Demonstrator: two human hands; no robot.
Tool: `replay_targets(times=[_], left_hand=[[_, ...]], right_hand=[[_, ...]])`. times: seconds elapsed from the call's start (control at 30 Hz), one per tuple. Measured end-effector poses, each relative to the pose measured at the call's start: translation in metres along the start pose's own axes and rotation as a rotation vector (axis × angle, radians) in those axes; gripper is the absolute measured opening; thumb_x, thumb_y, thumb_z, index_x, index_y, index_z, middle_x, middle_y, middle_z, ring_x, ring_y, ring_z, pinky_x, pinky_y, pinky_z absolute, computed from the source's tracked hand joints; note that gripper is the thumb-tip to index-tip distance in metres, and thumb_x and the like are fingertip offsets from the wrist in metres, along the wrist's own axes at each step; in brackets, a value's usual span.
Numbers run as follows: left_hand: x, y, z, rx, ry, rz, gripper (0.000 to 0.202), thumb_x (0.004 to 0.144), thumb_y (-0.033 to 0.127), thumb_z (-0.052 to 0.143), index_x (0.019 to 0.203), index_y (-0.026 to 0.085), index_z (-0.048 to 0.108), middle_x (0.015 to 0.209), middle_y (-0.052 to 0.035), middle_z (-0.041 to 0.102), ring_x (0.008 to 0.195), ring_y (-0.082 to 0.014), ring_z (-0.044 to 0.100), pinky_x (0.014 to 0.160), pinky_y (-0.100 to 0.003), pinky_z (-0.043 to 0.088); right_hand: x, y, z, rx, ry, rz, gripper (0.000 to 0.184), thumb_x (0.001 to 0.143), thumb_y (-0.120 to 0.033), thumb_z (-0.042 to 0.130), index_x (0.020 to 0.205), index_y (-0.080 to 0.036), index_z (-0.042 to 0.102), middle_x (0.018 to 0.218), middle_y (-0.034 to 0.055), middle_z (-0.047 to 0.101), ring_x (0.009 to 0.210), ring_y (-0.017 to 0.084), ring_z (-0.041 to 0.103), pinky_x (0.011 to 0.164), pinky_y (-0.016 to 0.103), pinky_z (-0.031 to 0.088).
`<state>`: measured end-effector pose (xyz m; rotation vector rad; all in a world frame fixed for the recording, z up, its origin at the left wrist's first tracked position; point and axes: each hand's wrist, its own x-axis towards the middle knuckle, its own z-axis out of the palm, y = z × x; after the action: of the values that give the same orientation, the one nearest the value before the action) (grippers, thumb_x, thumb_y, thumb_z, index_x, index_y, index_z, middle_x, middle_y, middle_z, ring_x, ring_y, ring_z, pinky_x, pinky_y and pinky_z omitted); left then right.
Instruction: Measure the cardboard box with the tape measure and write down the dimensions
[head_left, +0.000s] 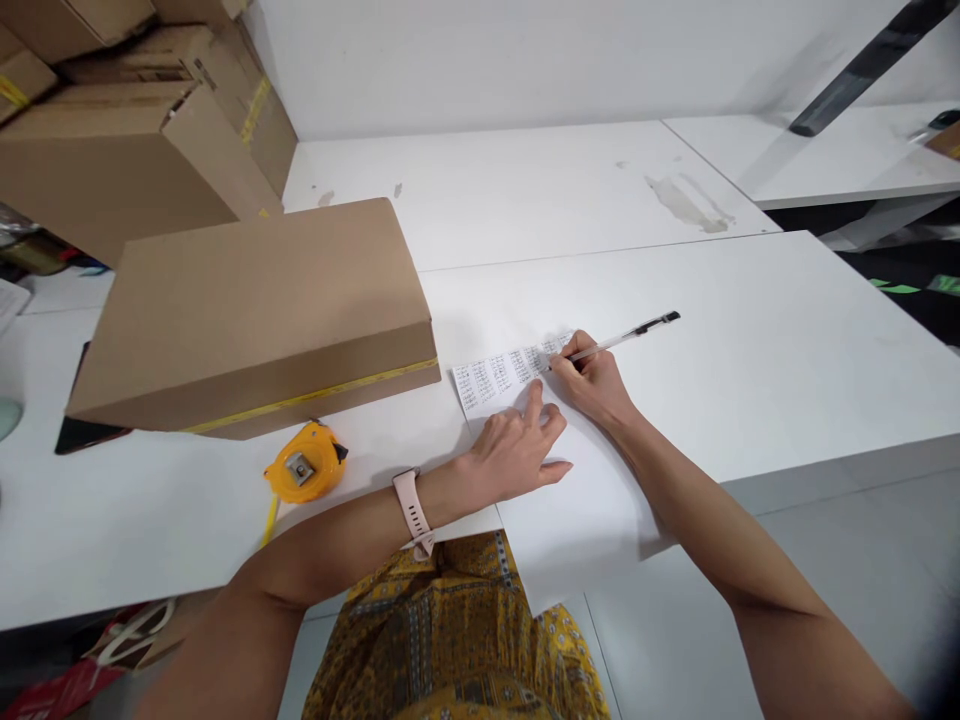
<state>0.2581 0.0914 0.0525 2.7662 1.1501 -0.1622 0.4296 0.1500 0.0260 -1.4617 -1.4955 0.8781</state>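
My right hand is closed round a clear pen with a black cap end, its tip on a white sheet of paper that carries rows of small handwriting along its top edge. My left hand rests flat on the sheet just below the writing, fingers stretched out, holding nothing. A pale pink watch sits on my left wrist. The sheet hangs a little over the front edge of the white table.
A flat cardboard box with a yellow tape strip lies left of the paper. A yellow tape measure sits in front of it. Stacked cardboard boxes fill the far left corner. A second white table stands at the far right.
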Motion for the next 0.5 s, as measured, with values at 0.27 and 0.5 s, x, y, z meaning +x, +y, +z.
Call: replay_targets(times=[0.27,0.5], left_hand=[[-0.0005,0.0003,-0.0001,0.011,0.004,0.003,0.067,0.098,0.062,0.044,0.142,0.011,0.046,0.16,-0.0322,0.031,0.088,-0.0309,0.071,0.066,-0.04,0.055],[-0.0007,-0.0003,0.0006,-0.01,0.01,0.002,0.066,0.098,0.061,0.046,0.141,0.011,0.046,0.159,-0.0324,0.031,0.091,-0.0318,0.07,0.069,-0.041,0.055]], right_hand=[[0.0004,-0.0001,0.0007,-0.011,0.008,-0.015,0.023,0.08,-0.027,0.064,0.068,-0.023,0.045,0.061,-0.0049,0.042,0.057,0.012,0.037,0.054,0.029,0.029],[0.0004,0.0004,0.0002,-0.001,-0.003,-0.013,0.022,0.079,-0.025,0.064,0.068,-0.023,0.044,0.06,-0.0054,0.04,0.056,0.011,0.035,0.053,0.029,0.028]])
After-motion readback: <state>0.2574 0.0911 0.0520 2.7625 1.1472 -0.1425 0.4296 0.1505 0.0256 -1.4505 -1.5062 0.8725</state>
